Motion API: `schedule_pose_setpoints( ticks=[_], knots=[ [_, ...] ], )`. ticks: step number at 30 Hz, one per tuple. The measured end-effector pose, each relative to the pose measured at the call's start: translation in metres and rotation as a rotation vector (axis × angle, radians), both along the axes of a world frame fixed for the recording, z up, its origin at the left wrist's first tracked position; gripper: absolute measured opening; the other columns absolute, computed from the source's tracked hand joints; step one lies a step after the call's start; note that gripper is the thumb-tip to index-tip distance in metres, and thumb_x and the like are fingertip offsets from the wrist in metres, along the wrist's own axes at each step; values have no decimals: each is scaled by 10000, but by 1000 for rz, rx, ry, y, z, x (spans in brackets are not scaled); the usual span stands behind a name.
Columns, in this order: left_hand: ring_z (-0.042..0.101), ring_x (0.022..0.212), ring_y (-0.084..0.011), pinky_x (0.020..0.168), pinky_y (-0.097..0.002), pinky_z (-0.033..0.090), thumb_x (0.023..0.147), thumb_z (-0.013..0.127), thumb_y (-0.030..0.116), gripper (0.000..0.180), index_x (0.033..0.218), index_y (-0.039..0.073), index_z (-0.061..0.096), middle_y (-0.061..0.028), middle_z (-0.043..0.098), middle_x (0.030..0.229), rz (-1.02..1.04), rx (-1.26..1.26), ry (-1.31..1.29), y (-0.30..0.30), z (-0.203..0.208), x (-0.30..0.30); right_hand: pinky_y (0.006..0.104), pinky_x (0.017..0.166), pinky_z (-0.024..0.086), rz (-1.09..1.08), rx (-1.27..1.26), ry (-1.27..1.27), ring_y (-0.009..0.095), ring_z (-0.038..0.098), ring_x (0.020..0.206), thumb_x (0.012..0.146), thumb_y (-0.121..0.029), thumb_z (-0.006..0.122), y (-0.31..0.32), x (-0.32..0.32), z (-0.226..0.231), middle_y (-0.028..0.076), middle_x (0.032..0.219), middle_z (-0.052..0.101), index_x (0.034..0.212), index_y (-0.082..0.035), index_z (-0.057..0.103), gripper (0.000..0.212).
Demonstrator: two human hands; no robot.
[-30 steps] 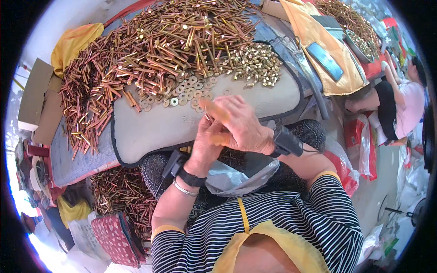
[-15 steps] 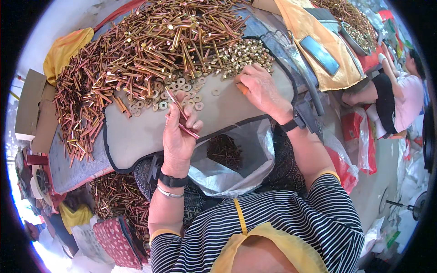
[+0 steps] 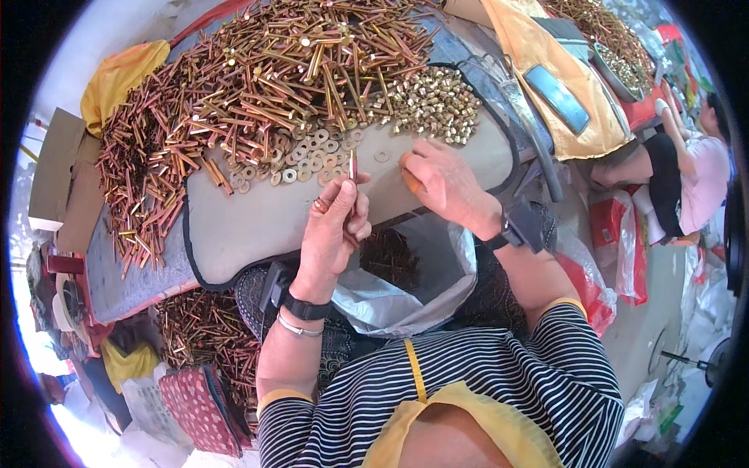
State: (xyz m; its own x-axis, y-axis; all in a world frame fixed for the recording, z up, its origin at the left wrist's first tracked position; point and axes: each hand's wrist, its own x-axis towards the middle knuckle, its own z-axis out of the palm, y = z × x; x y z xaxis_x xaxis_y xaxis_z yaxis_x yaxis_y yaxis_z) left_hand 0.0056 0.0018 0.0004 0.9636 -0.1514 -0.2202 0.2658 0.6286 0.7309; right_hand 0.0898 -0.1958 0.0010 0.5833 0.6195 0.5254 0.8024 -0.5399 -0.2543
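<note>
My left hand [image 3: 335, 222] is closed round a copper-coloured metal bolt [image 3: 353, 166], which stands nearly upright between thumb and fingers. Lower in the palm, the end of another rod [image 3: 351, 240] shows. A little to the right, my right hand [image 3: 451, 186] has its fingers curled together, with an orange cover [image 3: 411, 179] on one digit. Whatever it pinches, if anything, is hidden. Just beyond it lies a heap of small brassy nuts [image 3: 437, 101]. Flat round washers [image 3: 316, 152] are spread beyond my left hand, and one lone washer [image 3: 381, 156] sits between the hands.
A large heap of bolts [image 3: 257, 70] covers the far side of the grey mat [image 3: 250, 226]. On my lap, a white sack [image 3: 374, 304] holds more bolts. A phone [image 3: 557, 99] rests on yellow cloth at right. Another person [image 3: 694, 175] sits at far right.
My left hand has moved right, and its bolt has turned from slanted to nearly upright. My right hand has drawn back from the nut heap. The view has shifted slightly.
</note>
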Motion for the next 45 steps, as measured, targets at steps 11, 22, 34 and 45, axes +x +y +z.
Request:
schedule_pose_setpoints(
  ticks=[11,22,34,45],
  knots=[
    [324,539,-36,466,-178,270,963,539,283,250,1104,78,568,38,425,678,0,-81,-4,6,2,-1,339,534,465,-65,329,439,244,602,587,837,-84,632,1,5,2,121,713,622,923,-7,591,122],
    [329,497,-12,443,-157,260,928,608,241,244,1070,43,612,52,479,659,-151,295,17,-5,-3,-5,217,748,482,251,839,1148,62,581,850,874,-1,601,-3,-10,9,11,958,623,1056,-15,620,184],
    [303,488,-6,436,-169,216,946,573,235,242,1059,27,620,52,453,650,-347,150,106,4,8,-8,245,691,510,273,550,738,100,625,808,865,-9,629,-5,-14,14,57,882,661,966,9,631,103],
    [533,699,-67,606,-216,438,929,584,112,185,1052,-18,631,18,605,809,162,1147,-556,-9,-7,-13,278,617,471,148,504,673,161,598,691,881,-39,600,10,-19,10,92,794,635,906,16,595,60]
  ],
)
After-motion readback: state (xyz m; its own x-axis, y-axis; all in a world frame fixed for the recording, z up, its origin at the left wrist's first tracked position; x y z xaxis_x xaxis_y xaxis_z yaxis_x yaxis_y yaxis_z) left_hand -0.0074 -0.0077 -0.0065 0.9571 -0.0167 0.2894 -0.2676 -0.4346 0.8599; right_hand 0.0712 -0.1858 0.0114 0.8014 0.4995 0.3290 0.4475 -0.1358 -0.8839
